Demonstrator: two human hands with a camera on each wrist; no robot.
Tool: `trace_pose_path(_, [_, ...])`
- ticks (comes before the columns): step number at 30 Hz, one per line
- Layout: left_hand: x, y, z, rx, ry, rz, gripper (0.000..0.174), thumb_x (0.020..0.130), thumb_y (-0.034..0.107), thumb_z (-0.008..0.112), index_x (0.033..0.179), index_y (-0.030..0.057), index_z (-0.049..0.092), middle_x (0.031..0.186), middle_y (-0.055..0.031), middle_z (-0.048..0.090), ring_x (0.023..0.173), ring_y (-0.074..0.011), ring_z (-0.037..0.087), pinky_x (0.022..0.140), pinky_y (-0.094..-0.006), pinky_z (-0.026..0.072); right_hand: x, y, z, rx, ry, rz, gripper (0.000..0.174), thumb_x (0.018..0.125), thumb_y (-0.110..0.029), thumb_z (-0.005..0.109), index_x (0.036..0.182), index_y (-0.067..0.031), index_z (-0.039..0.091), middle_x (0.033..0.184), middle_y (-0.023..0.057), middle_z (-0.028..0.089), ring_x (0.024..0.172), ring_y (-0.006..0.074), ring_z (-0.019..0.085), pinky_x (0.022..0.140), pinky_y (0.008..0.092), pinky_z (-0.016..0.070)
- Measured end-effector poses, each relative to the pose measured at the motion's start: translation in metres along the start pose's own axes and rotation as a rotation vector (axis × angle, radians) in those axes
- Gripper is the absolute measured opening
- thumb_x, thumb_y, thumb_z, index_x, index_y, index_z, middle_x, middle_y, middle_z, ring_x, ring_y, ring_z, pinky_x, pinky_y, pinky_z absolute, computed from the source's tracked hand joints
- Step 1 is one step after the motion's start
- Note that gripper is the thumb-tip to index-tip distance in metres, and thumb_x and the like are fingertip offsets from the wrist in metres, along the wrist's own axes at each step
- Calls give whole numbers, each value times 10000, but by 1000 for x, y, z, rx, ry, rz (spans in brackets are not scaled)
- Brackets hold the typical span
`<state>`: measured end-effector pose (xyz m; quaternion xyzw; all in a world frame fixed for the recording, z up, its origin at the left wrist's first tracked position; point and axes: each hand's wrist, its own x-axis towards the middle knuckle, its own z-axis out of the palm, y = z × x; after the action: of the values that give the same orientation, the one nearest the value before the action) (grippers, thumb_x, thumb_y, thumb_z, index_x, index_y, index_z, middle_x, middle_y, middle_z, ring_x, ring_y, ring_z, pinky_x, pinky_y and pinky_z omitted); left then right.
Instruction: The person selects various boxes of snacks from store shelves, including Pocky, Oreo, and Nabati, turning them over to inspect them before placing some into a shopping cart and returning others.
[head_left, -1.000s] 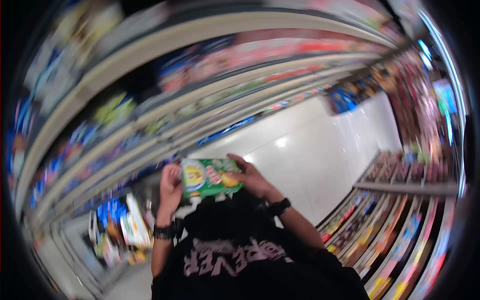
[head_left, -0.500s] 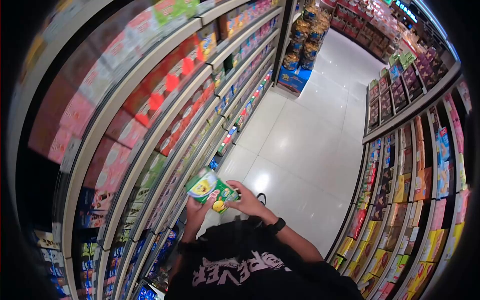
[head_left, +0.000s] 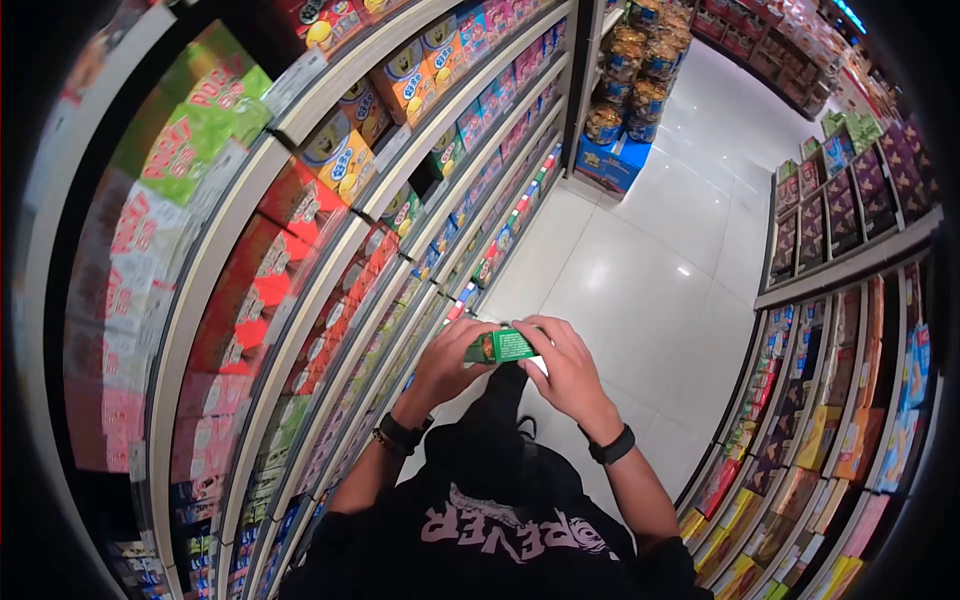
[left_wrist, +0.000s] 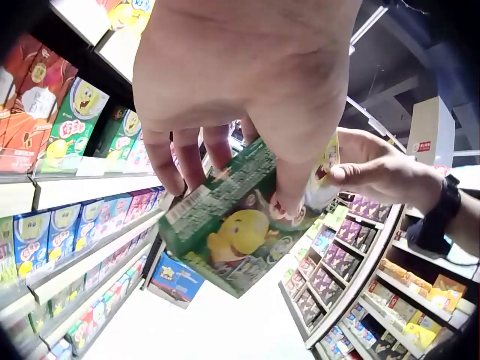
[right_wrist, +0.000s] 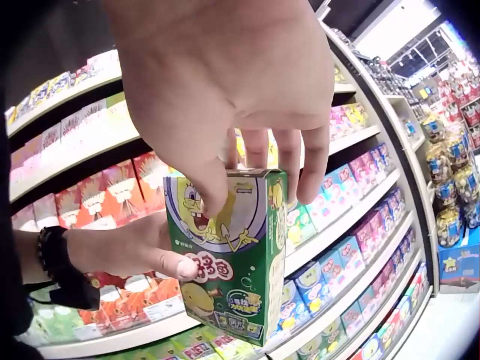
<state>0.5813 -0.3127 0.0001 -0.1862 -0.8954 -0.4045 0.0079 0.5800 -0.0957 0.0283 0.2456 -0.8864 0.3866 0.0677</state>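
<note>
Both hands hold a green snack box (head_left: 512,345) in front of the body, one at each end. The left hand (head_left: 446,362) grips one end, its thumb on the printed front and fingers behind, as the left wrist view shows on the box (left_wrist: 240,225). At the other end the right hand (head_left: 570,372) pinches it between thumb and fingers. In the right wrist view the box (right_wrist: 229,255) stands nearly upright, a yellow cartoon character on its front, with the right hand (right_wrist: 225,90) over its top and the left hand (right_wrist: 127,251) at its side.
Shelves of boxed snacks (head_left: 270,290) run along the left side. Another shelf unit with packets (head_left: 820,430) curves along the right. Tiled floor (head_left: 640,280) lies between them. A blue display stand (head_left: 610,163) with bagged goods is at the far end of the left shelves.
The box has turned from its broad front to a narrow side in the head view. Both hands have moved slightly right and upward, and the right hand has shifted its hold on the box.
</note>
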Motion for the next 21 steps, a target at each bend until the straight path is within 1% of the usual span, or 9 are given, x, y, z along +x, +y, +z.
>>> trace_pose_path(3, [54, -39, -2, -6, 18, 52, 526, 660, 79, 800, 1140, 78, 585, 1094, -103, 612, 1037, -314, 586, 867, -374, 477, 61, 38, 2, -62, -94, -74, 454, 737, -19, 657, 1174, -106, 570, 1114, 63, 561, 1059, 286, 542, 814, 399, 489])
trace_pose_path(7, [124, -106, -14, 303, 44, 64, 336, 765, 82, 609, 1100, 81, 592, 1142, -123, 572, 1125, -343, 528, 949, -510, 397, 147, 67, -14, -196, -115, -34, 421, 744, 23, 611, 1142, -109, 572, 1121, 55, 555, 1085, 287, 537, 741, 387, 543])
trace_pose_path(8, [136, -121, -15, 298, 44, 46, 336, 765, 82, 609, 1100, 81, 592, 1142, -123, 572, 1125, -343, 528, 949, -510, 397, 167, 72, -18, -190, -133, -35, 421, 744, 23, 611, 1142, -109, 572, 1121, 55, 555, 1085, 287, 537, 741, 387, 543])
trace_pose_path(10, [167, -127, -31, 551, 238, 99, 339, 741, 53, 602, 1080, 80, 598, 1200, -114, 535, 1203, -333, 481, 997, -532, 359, 201, 85, -23, -180, -101, -60, 432, 735, 44, 605, 1138, -109, 572, 1136, 49, 551, 1131, 287, 524, 752, 388, 542])
trace_pose_path(11, [181, -130, -39, 649, 162, 54, 459, 719, 77, 622, 1174, 83, 562, 1271, -123, 476, 1292, -320, 390, 1085, -514, 269, 214, 92, -23, -161, -97, -62, 444, 728, 79, 592, 1129, -111, 574, 1162, 51, 550, 1173, 292, 508, 764, 396, 541])
trace_pose_path(12, [192, -130, -44, 651, 154, 47, 459, 719, 77, 622, 1174, 83, 562, 1271, -123, 476, 1292, -320, 390, 1085, -514, 269, 227, 97, -22, -152, -103, -58, 444, 728, 79, 592, 1129, -111, 574, 1162, 51, 550, 1173, 292, 508, 764, 396, 541])
trace_pose_path(15, [214, -133, -50, 756, 62, -213, 533, 768, 127, 578, 1260, -47, 472, 1404, -217, 380, 1354, -360, 315, 1116, -525, 216, 252, 109, -15, -118, -58, -73, 454, 724, 110, 582, 1119, -114, 576, 1188, 56, 551, 1166, 310, 515, 768, 408, 536])
trace_pose_path(19, [213, -171, -42, 850, 44, -316, 590, 777, 124, 581, 1325, -38, 435, 1427, -209, 362, 1357, -361, 308, 1115, -524, 218, 276, 128, 2, 31, -74, -63, 466, 721, 131, 571, 1119, -112, 569, 1208, 61, 551, 1134, 324, 533, 773, 417, 529])
trace_pose_path(21, [208, -184, -39, 973, -117, -494, 601, 803, 154, 571, 1352, -37, 417, 1440, -198, 355, 1358, -369, 305, 1117, -525, 216, 290, 136, 10, 76, -133, -124, 474, 717, 135, 565, 1123, -111, 560, 1210, 60, 548, 1135, 316, 531, 789, 410, 526])
